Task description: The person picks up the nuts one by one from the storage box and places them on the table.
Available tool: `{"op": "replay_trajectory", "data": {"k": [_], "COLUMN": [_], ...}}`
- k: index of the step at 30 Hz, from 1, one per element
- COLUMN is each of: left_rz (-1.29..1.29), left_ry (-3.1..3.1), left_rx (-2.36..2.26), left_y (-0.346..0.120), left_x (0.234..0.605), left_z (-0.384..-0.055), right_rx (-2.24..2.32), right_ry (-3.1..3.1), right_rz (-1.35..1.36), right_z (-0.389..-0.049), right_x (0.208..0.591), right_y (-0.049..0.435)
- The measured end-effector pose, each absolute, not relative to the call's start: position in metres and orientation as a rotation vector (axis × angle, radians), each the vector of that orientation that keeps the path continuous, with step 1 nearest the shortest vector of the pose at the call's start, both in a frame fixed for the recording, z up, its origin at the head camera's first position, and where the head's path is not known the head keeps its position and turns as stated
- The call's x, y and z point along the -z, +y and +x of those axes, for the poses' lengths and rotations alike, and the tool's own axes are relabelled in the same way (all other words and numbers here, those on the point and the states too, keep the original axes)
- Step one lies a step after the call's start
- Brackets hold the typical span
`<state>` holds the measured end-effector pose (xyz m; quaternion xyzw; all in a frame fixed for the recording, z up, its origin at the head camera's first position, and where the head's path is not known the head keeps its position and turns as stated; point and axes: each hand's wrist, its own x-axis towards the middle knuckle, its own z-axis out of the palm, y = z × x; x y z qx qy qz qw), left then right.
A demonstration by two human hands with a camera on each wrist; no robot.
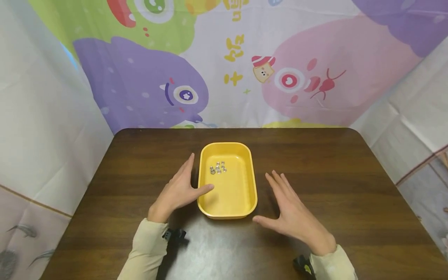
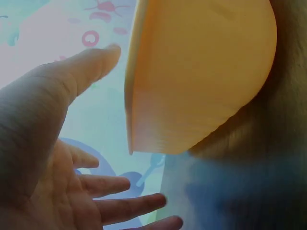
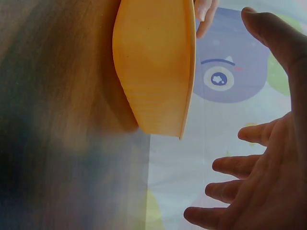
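Note:
A yellow rectangular tray (image 1: 229,198) with rounded corners stands on the table. Several small shiny metal pieces, resembling nuts (image 1: 218,168), lie in a cluster toward its far left part. My left hand (image 1: 180,188) is at the tray's left side, fingers spread, its thumb over the near left rim; in the left wrist view (image 2: 72,158) the hand appears apart from the tray wall (image 2: 201,76). To the right of the tray, my right hand (image 1: 292,212) is held with straight, spread fingers and touches nothing. Its palm faces the tray wall (image 3: 153,72) in the right wrist view.
The dark wooden table (image 1: 140,155) has rounded far corners. Behind it hangs a cartoon-printed cloth (image 1: 238,101), with pale sheets at both sides. A dark wrist device (image 1: 175,235) shows below the left hand, another (image 1: 302,264) by the right sleeve.

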<state>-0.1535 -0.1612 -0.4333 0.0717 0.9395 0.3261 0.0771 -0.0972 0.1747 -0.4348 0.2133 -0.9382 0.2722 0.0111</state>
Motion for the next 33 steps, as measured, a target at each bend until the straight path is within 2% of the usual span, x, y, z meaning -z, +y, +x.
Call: {"op": "replay_trajectory", "data": {"k": [33], "left_rz": [0.113], "left_ry": [2.848], "left_rx": [-1.042], "left_y": [-0.147], "left_x": [0.443], "left_z": [-0.175], "right_rx": [-0.732], "right_ry": [-2.887], "right_rz": [0.807], "right_z": [-0.117], "right_x": [0.428], "right_y": [0.154]}}
